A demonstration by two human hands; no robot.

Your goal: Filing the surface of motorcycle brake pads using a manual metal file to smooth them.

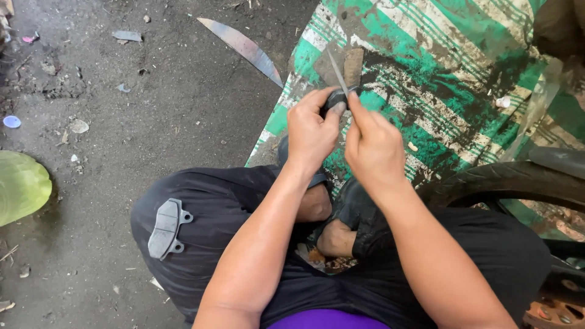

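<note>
seated person on a dirt floor (152,122), seen from above. a green-and-white striped mat (439,73), smeared black, lies ahead of the knees; a tyre (506,176) curves at right. left hand (311,131) pinches a small dark rubber piece (335,100) over the mat, its grip closed around the piece. right hand (372,149) grasps a thin blade (337,72) touching the same piece. a grey brake pad (166,228) rests on the left thigh; a curved metal blade (244,47) lies on the floor.
</note>
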